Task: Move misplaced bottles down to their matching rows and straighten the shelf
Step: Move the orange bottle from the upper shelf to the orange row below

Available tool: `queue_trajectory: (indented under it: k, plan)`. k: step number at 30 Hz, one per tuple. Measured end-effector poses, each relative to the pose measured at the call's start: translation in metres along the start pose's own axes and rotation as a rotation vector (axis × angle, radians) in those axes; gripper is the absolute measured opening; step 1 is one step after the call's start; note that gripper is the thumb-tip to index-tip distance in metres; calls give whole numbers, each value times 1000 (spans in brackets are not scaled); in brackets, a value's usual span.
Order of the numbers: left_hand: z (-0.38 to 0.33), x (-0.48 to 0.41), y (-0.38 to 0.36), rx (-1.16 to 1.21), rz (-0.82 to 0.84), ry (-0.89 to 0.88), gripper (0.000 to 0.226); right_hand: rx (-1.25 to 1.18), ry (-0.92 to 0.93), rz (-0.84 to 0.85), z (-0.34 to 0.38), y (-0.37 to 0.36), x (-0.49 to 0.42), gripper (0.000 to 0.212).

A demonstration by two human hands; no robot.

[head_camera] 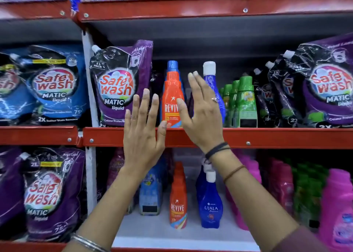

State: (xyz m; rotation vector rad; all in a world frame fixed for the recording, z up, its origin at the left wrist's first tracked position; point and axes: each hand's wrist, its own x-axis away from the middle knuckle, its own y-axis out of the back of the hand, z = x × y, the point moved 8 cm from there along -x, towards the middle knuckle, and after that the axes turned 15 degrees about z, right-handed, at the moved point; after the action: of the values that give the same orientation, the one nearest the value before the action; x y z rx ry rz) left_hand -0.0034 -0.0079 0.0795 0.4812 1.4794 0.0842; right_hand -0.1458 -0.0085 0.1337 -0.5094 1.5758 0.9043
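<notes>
An orange Revive bottle point(172, 99) stands at the front of the middle shelf point(267, 137), with a blue-capped bottle point(172, 65) right behind it. To its right stands a blue Ujala bottle with a white cap point(211, 76). My left hand point(143, 133) is raised flat with fingers spread, just left of the orange bottle, its thumb near the bottle's base. My right hand point(202, 110) is open on the bottle's right side, thumb close to its label. Neither hand grips anything. On the lower shelf stand another Revive bottle point(178, 200) and Ujala bottles point(210, 204).
Purple Safe Wash pouches point(118, 87) stand left of the orange bottle, and more at far right point(328, 87). Green bottles point(244, 103) fill the middle shelf's right. Blue pouches point(53, 87) sit at left. Pink bottles point(336, 204) and a light blue bottle point(150, 190) stand below.
</notes>
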Motion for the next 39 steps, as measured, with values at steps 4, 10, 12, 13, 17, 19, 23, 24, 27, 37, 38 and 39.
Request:
queue_trajectory:
  k: [4, 10, 12, 13, 17, 19, 23, 24, 27, 37, 38, 39]
  plan:
    - [15, 6, -8, -8, 31, 2, 60, 38, -124, 101, 9, -25, -24, 67]
    - [26, 17, -31, -29, 52, -32, 61, 223, -404, 309, -4, -59, -34, 87]
    - [26, 20, -39, -49, 63, -23, 61, 254, -465, 302, -5, -62, -34, 80]
    - [27, 21, -43, -68, 67, -13, 61, 247, -480, 277, -5, -59, -34, 72]
    - [33, 25, -52, -137, 64, 20, 61, 127, -477, 208, -6, -48, -32, 56]
    - [34, 25, -52, -156, 56, 18, 61, 102, -435, 145, -3, -36, -30, 55]
    - [33, 24, -52, -161, 36, 12, 61, 58, -364, 28, 4, -5, -30, 56]
    - [33, 25, -52, -162, 32, 14, 61, 55, -353, 11, 7, 3, -30, 56]
    - [30, 25, -53, -152, 26, 34, 61, 46, -341, 18, 14, 22, -22, 56]
    - [10, 26, -58, -142, 18, 1, 58, -120, -529, 224, -8, 13, 77, 69]
    - [10, 26, -59, -144, 20, -1, 58, -134, -541, 239, -11, 8, 89, 67]
    - [9, 26, -59, -146, 20, -3, 58, -145, -554, 256, -14, 2, 101, 65]
